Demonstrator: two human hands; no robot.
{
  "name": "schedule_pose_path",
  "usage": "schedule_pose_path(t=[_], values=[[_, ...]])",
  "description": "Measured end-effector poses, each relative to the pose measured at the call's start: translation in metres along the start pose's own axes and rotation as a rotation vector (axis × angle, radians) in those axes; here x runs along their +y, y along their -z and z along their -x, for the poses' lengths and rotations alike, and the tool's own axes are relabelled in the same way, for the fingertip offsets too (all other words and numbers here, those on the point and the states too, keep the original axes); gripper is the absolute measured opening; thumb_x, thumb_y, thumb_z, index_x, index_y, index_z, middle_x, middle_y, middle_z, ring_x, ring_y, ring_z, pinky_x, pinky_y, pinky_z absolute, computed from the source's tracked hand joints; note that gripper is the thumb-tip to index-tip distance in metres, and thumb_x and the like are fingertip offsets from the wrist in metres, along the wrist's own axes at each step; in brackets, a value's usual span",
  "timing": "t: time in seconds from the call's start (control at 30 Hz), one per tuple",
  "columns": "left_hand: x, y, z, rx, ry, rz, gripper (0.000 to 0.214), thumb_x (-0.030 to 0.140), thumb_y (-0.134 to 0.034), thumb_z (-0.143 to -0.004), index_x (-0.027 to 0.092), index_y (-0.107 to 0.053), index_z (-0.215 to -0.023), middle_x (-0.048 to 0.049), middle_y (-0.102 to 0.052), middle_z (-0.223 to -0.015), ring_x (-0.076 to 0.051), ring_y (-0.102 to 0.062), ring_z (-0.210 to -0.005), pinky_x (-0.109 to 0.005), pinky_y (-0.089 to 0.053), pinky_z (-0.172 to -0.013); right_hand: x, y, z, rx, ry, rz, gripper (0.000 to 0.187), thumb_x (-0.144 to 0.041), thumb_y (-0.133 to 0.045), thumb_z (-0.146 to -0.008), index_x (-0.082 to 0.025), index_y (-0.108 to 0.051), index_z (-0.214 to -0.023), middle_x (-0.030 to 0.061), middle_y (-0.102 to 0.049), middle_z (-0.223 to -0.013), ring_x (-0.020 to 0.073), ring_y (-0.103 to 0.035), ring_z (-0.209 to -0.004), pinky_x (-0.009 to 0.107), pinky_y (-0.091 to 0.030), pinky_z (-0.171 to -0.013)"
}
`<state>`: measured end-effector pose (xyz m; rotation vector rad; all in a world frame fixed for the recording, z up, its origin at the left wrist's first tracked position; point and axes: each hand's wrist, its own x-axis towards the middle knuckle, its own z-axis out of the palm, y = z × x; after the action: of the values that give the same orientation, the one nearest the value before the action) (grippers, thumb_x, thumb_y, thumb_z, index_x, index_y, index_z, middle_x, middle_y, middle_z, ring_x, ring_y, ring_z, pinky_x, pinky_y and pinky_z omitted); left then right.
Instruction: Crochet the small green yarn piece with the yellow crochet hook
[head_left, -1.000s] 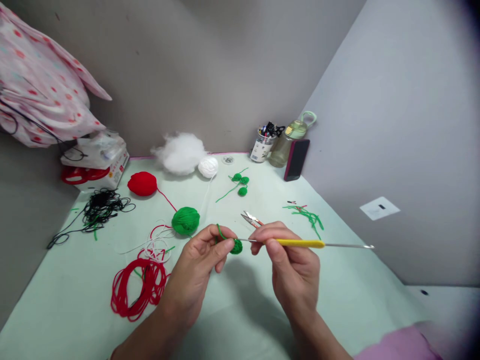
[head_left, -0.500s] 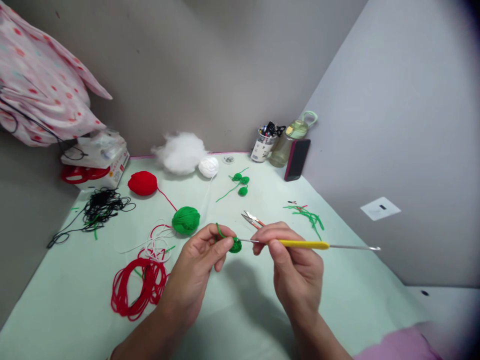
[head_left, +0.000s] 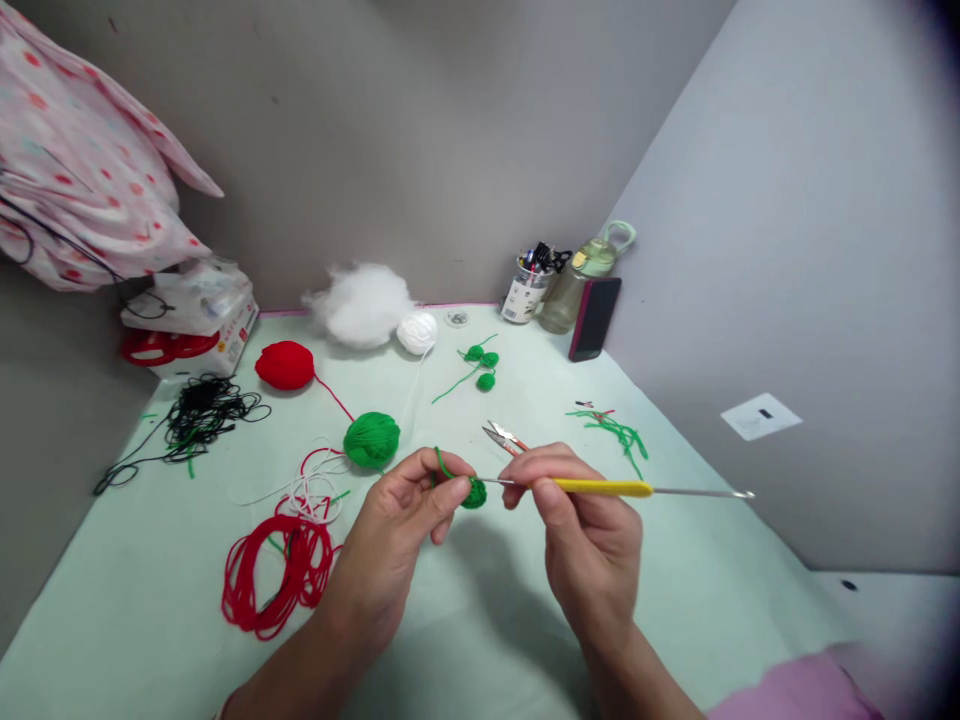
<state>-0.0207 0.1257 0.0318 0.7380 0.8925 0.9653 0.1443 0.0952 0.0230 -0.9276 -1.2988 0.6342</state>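
Observation:
My left hand (head_left: 409, 515) pinches a small round green crochet piece (head_left: 475, 493) between thumb and fingers, with green yarn looped over the index finger. In my right hand (head_left: 589, 540) is a double-ended crochet hook (head_left: 604, 488) with a yellow grip, held like a pencil. Its left tip meets the green piece at the left fingertips; exactly how it sits in the stitches is too small to tell. The other hooked end points right, in the air. Beyond the right fingers lie small scissors (head_left: 504, 436), partly hidden. A green yarn ball (head_left: 372, 440) rests beyond my left hand.
Red yarn ball (head_left: 285, 366), white yarn ball (head_left: 417, 333) and fluffy stuffing (head_left: 364, 305) lie at the back. Loose red yarn (head_left: 277, 580) and black yarn (head_left: 202, 415) spread left. Small green crochet balls (head_left: 486, 382), a phone (head_left: 595, 320), a bottle (head_left: 562, 300) and yarn scraps (head_left: 619, 432) stand or lie further right.
The crochet hook and my right hand have shifted slightly left toward my left hand. The green piece has moved a little right; both hands keep their grips.

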Motion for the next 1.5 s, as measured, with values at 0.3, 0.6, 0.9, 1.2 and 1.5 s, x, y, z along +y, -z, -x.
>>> schedule_pose_path(t=[0.3, 0.6, 0.9, 1.2, 1.5], values=[[-0.0011, 0.0, -0.0002, 0.014, -0.018, 0.008, 0.016, 0.038, -0.088, -0.081, 0.024, -0.081, -0.086, 0.0062, -0.057, -0.068, -0.008, -0.037, -0.058, -0.025, -0.031, -0.063, -0.0001, 0.0025, 0.0022, 0.018, 0.003, -0.006, 0.02, -0.019, -0.058, -0.106, -0.024, -0.078, -0.104, 0.0029, -0.073, -0.089, 0.0172, -0.065, -0.077, 0.035, -0.05, -0.072], [-0.0021, 0.0, 0.0005, -0.008, -0.036, 0.019, 0.015, 0.037, -0.087, -0.082, 0.024, -0.081, -0.085, 0.0054, -0.057, -0.068, -0.008, -0.036, -0.056, -0.027, -0.029, -0.061, 0.0005, 0.0, 0.0006, 0.006, 0.034, 0.042, 0.021, -0.015, -0.059, -0.105, -0.023, -0.078, -0.104, 0.0015, -0.075, -0.089, 0.0169, -0.066, -0.078, 0.036, -0.052, -0.075], [-0.0026, -0.0014, -0.0014, -0.029, -0.026, 0.028, 0.014, 0.038, -0.086, -0.084, 0.024, -0.08, -0.086, 0.007, -0.053, -0.066, -0.007, -0.034, -0.054, -0.026, -0.028, -0.06, -0.0011, -0.0006, 0.0022, 0.023, 0.042, 0.058, 0.022, -0.014, -0.058, -0.105, -0.024, -0.078, -0.104, -0.0001, -0.074, -0.089, 0.0158, -0.066, -0.077, 0.038, -0.051, -0.078], [-0.0023, -0.0002, -0.0002, -0.018, -0.016, 0.012, 0.014, 0.037, -0.085, -0.084, 0.024, -0.08, -0.086, 0.0065, -0.054, -0.067, -0.007, -0.034, -0.054, -0.026, -0.03, -0.061, -0.0006, -0.0001, 0.0023, 0.04, 0.033, 0.04, 0.021, -0.014, -0.059, -0.104, -0.024, -0.078, -0.103, 0.0013, -0.074, -0.088, 0.0171, -0.066, -0.077, 0.038, -0.052, -0.078], [-0.0003, -0.0016, 0.0004, -0.012, -0.026, 0.009, 0.014, 0.036, -0.085, -0.084, 0.024, -0.08, -0.085, 0.0068, -0.051, -0.064, -0.008, -0.033, -0.054, -0.027, -0.028, -0.06, -0.0054, 0.0, 0.0003, 0.027, 0.068, 0.124, 0.022, -0.013, -0.058, -0.103, -0.024, -0.077, -0.102, 0.0024, -0.075, -0.085, 0.0192, -0.067, -0.075, 0.039, -0.054, -0.076]])
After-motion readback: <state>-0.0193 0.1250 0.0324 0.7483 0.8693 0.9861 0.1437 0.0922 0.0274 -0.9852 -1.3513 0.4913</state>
